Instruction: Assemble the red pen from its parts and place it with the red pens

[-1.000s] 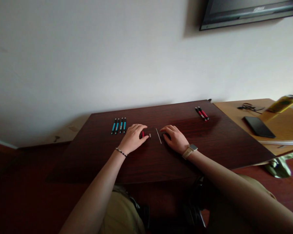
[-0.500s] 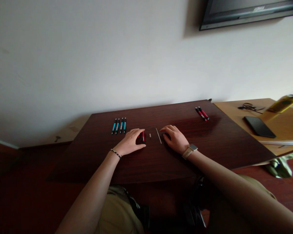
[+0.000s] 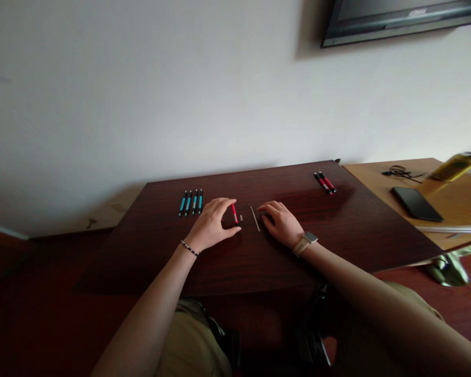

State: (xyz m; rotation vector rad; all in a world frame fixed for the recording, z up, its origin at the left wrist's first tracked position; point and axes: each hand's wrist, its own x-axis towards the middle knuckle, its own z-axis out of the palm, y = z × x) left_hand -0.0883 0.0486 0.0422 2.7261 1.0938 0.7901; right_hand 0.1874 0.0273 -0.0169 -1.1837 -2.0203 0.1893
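My left hand point(image 3: 212, 224) grips a red pen barrel point(image 3: 234, 212) by its ends, thumb at the near end and fingers at the far end. Part of a small dark red piece shows in the gap of that hand, too small to name. Just right of the barrel lies a short pale piece point(image 3: 241, 218), perhaps a spring. A thin pen refill point(image 3: 255, 219) lies further right on the dark table. My right hand point(image 3: 281, 224) rests on the tabletop beside the refill, its fingers loosely bent and apart, with nothing visible in them.
Several blue-and-black pens point(image 3: 190, 203) lie in a row at the left of the table point(image 3: 227, 272). Two red-and-black pens point(image 3: 325, 182) lie at the back right. A wooden side desk point(image 3: 449, 207) holds a phone point(image 3: 416, 203), a cable point(image 3: 401, 172) and a yellow can point(image 3: 457, 166).
My left hand has lifted the red pen barrel slightly and moved it a little to the right, tilting it. My right hand has stayed in place.
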